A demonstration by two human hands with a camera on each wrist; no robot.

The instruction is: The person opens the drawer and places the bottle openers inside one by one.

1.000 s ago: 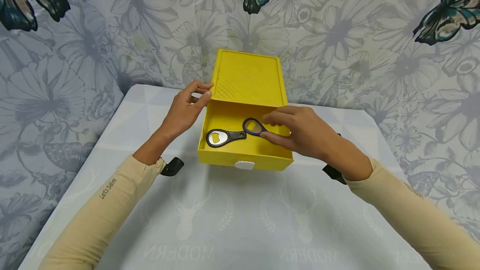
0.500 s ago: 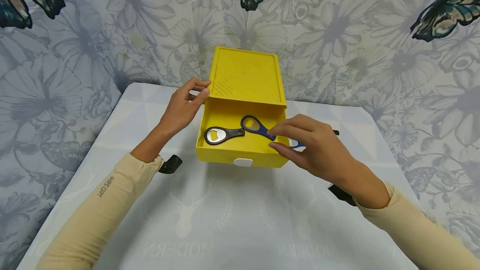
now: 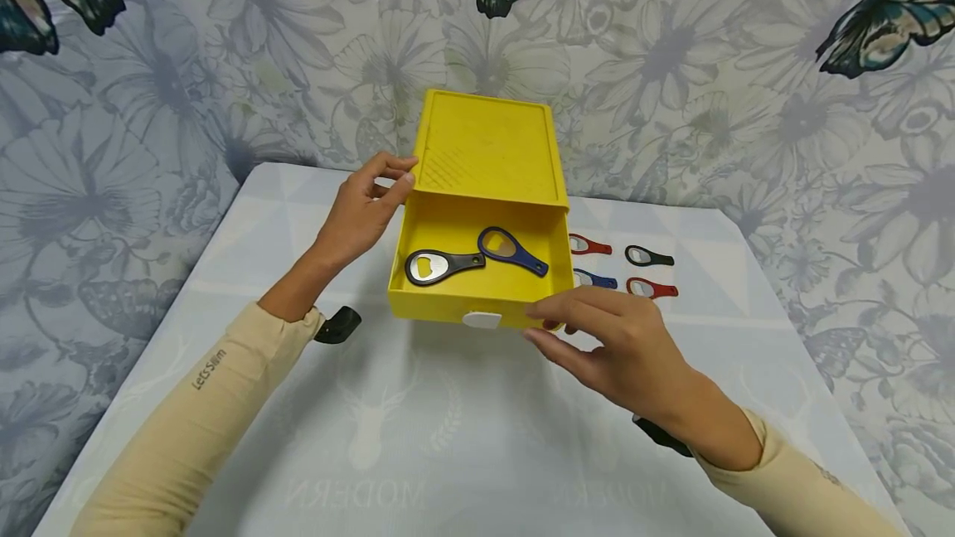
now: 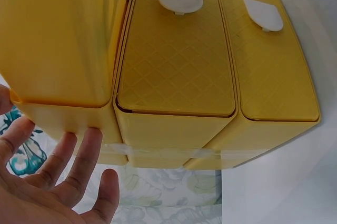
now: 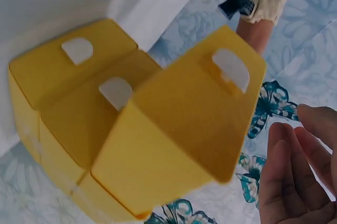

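Note:
The top drawer (image 3: pixel 448 305) of a yellow cabinet (image 3: pixel 488 147) is pulled out. In it lie a black bottle opener (image 3: pixel 443 266) at the left and a blue one (image 3: pixel 513 252) beside it, their ends close together. The left hand (image 3: pixel 358 218) touches the cabinet's upper left side, its fingers spread along the yellow side (image 4: pixel 58 124) in the left wrist view. Near the drawer's front right corner is the right hand (image 3: pixel 619 346), thumb and fingers apart, holding nothing visible; in the right wrist view this hand (image 5: pixel 300 171) is beside the drawer.
Right of the cabinet on the table (image 3: pixel 462 437) lie two red openers (image 3: pixel 593 245), (image 3: pixel 656 288), a black opener (image 3: pixel 651 257) and a blue opener (image 3: pixel 597 279). Two closed drawers (image 4: pixel 176 50) with white handles sit below the pulled-out one. A patterned wall (image 3: pixel 671 106) stands behind.
The right hand has let go of the blue opener inside the drawer and moved back toward the front right corner, uncovering the openers on the table. The left hand stays at the cabinet.

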